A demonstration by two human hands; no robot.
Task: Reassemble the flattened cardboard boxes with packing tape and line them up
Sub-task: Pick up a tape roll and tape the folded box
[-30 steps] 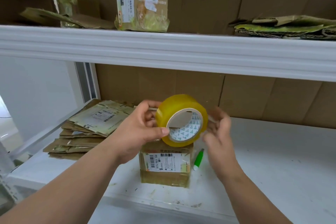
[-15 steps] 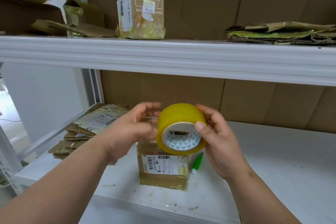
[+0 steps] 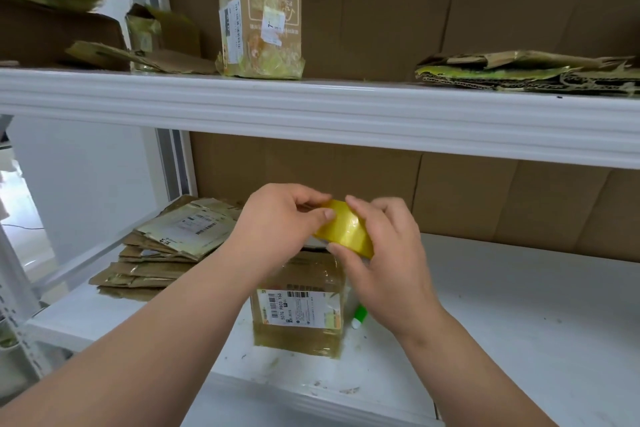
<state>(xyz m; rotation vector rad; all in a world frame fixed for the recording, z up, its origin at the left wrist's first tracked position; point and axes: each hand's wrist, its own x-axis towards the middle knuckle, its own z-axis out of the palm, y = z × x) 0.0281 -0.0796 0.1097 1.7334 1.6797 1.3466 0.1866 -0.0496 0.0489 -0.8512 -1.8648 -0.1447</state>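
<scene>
Now, tape: the yellow packing tape roll (image 3: 344, 231) is held between both hands, above the taped cardboard box (image 3: 300, 303).
Left grip: left hand (image 3: 277, 218) curls round the roll's left side, thumb on its face.
Right grip: right hand (image 3: 384, 250) pinches the roll's right edge.
Box: upright on the white lower shelf (image 3: 519, 322), near its front edge.
Flattened boxes: stack (image 3: 162, 250) lies left, further back.
Marker: green-tipped pen (image 3: 358, 315) just right of the box.

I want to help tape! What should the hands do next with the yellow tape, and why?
Probably peel the tape's loose end free. Both hands, left and right, grip the tape roll above the upright box, and no strip is pulled out yet.
</scene>
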